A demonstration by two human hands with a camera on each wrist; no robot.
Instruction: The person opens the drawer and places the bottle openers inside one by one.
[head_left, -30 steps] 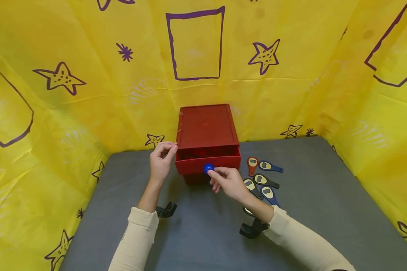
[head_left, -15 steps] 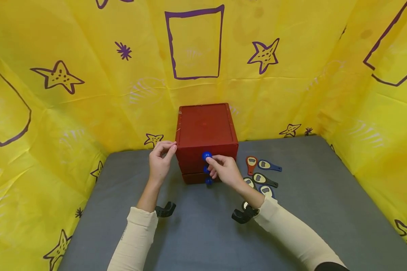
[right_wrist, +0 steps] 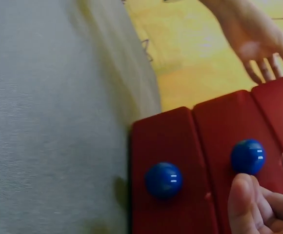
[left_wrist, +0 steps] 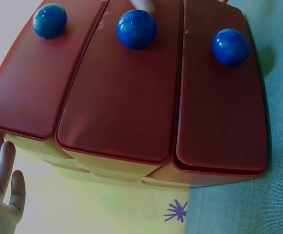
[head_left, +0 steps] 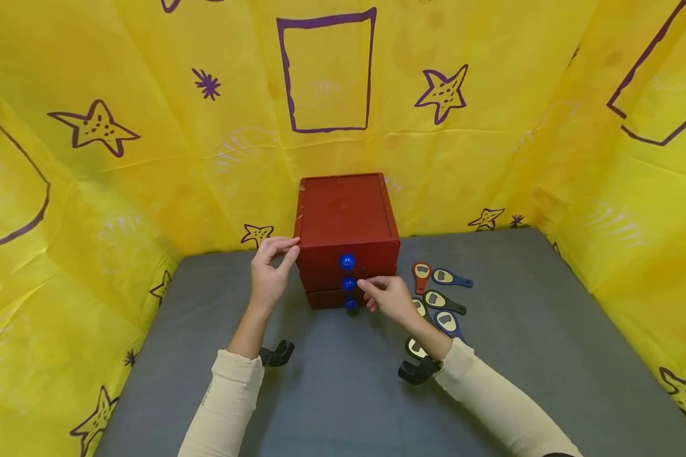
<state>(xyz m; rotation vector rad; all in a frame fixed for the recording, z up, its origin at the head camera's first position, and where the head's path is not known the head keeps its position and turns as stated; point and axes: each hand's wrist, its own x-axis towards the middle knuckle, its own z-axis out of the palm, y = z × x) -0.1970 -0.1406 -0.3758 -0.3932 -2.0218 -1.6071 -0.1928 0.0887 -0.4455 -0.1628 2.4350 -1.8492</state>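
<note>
A red three-drawer box [head_left: 345,209] stands against the back wall, its drawers pushed in. Each drawer front carries a round blue knob: the top knob [head_left: 347,262], the middle knob [left_wrist: 136,29] and the bottom knob [right_wrist: 163,180]. My right hand [head_left: 390,297] is beside the middle knob, thumb and fingertips right at its edge and parted, not wrapped round it. My left hand [head_left: 271,273] touches the box's upper left front corner with its fingertips; in the left wrist view its fingers are extended along the box's side.
Several bottle openers lie on the grey table [head_left: 331,393] right of the box, among them a red bottle opener [head_left: 422,277] and a blue bottle opener [head_left: 453,278]. My right forearm passes over some of them. A yellow patterned cloth [head_left: 234,158] walls the table at the back and sides.
The top drawer, partly out one second ago, has slid fully in under my right hand. That hand has let go of the top knob and moved down beside the middle one. The left hand stays put.
</note>
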